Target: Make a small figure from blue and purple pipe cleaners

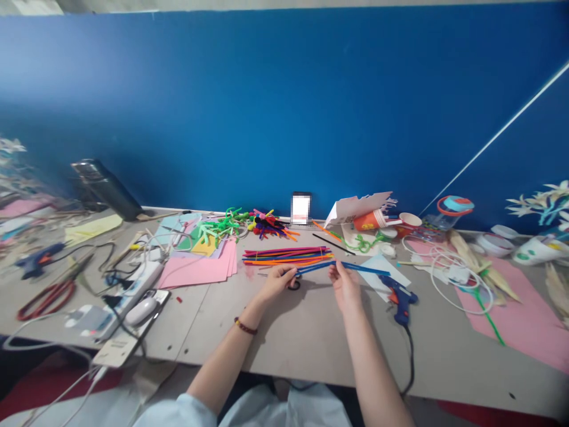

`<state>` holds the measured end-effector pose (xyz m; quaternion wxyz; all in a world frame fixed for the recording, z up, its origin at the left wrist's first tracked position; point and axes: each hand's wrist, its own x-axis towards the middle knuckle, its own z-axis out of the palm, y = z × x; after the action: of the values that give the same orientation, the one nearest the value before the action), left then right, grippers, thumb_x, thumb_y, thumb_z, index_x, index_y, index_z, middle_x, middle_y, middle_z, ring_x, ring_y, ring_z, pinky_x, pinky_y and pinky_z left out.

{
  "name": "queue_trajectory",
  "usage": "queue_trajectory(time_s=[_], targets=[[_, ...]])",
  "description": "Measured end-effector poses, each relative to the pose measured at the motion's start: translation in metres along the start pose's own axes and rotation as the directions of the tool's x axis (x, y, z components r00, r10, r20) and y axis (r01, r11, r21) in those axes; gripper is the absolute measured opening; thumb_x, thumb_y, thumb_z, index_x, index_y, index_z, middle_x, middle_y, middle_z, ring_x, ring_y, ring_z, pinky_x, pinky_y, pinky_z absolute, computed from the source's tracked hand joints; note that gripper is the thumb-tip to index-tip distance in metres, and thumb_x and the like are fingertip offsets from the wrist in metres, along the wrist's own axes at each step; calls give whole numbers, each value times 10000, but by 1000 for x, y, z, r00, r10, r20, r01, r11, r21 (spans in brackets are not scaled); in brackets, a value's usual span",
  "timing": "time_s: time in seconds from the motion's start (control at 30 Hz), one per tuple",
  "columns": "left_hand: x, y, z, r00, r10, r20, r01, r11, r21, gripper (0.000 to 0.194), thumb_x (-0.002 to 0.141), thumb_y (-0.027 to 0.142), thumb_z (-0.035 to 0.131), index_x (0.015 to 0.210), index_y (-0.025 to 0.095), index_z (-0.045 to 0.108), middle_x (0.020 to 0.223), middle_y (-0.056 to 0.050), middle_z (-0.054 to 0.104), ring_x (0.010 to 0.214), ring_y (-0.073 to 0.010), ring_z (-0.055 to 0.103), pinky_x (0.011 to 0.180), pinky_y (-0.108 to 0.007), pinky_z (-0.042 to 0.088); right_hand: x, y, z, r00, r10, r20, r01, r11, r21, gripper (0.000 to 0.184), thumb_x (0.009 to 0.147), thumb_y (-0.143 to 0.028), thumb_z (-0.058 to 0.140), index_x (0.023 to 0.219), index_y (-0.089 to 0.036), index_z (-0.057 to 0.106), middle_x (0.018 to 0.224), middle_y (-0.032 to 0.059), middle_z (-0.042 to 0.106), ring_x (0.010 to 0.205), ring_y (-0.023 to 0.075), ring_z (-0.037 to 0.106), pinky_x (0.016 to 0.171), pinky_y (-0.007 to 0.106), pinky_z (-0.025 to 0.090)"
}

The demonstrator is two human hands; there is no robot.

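My left hand (279, 277) and my right hand (343, 280) both pinch blue pipe cleaners (342, 267) just above the grey table (302, 332). The blue strands run from my left fingers, past my right fingers, out to the right. Under my left hand lies a small dark ring-shaped thing (294, 285). Just beyond my hands lies a bundle of coloured pipe cleaners (287, 255). A blue glue gun (399, 298) rests right of my right hand, its black cord trailing to the table's front edge.
Pink and coloured paper sheets (200, 264) lie left of the bundle. Red-handled scissors (47, 298), a second glue gun (33, 261) and a power strip with cables (133, 284) sit far left. Paper cups (373, 219), a white cord coil (448, 273) and pink paper (515, 314) sit to the right.
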<state>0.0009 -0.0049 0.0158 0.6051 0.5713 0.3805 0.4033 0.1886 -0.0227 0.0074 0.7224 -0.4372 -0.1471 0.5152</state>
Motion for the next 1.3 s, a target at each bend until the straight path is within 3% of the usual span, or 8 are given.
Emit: queue_trajectory(time_s=[0.1,0.27,0.37,0.47,0.63,0.7,0.93,1.3], targets=[[2,-2,0,996,61,-59,-56,995,78,412,782,524,544,643,138,572,456,42,395,448,-72,312,483,-223,242,1,0,-2,991,-117,-68,110,990,-91,250,513,-381,808,618,-203,666,579,-34,648,533,108,558,590,263,460],[5,-7,-7,967,188,-172,-144,960,239,348,828,458,496,668,163,588,507,22,444,511,-106,393,544,-232,311,-1,5,-2,975,-212,-67,191,954,-233,143,595,-365,748,643,-246,686,581,-37,660,541,133,571,582,281,440],[5,-13,-11,948,269,-172,-183,900,395,293,861,380,464,729,174,624,543,2,506,541,-125,456,578,-240,346,-2,6,0,975,-220,-44,204,952,-227,169,597,-368,741,693,-236,696,636,-23,686,578,147,602,597,290,459],[4,-16,-12,904,411,-121,-259,750,608,233,876,273,437,853,188,653,666,-37,612,651,-158,539,658,-269,393,-3,4,2,983,-177,-42,167,969,-181,228,557,-372,767,692,-203,695,651,-4,693,592,153,619,592,291,477],[-4,-8,-3,752,658,-40,-304,400,865,244,825,202,511,1035,193,634,1029,-105,658,1010,-240,547,873,-392,380,-7,3,7,993,-100,-65,93,990,-107,307,487,-375,815,694,-177,705,680,21,706,605,155,636,575,277,500],[-8,-6,2,741,671,16,-331,345,878,290,820,230,531,1095,185,612,1068,-110,652,1020,-240,554,892,-404,376,-10,5,10,996,-67,-59,61,993,-104,319,470,-376,825,679,-168,703,665,24,703,594,154,639,572,273,507],[-11,-9,11,783,609,128,-407,346,845,238,875,249,495,1062,216,640,980,-90,696,913,-211,611,872,-389,384,-24,24,19,995,17,95,6,972,-235,298,553,-424,786,634,-151,696,591,36,680,544,162,618,574,294,500],[-12,-17,17,821,569,37,-368,479,797,271,903,205,405,990,212,662,853,-91,687,802,-194,607,745,-313,427,-29,30,19,994,-47,96,82,913,-399,289,565,-427,779,576,-159,674,543,-4,612,552,119,507,569,250,399]])
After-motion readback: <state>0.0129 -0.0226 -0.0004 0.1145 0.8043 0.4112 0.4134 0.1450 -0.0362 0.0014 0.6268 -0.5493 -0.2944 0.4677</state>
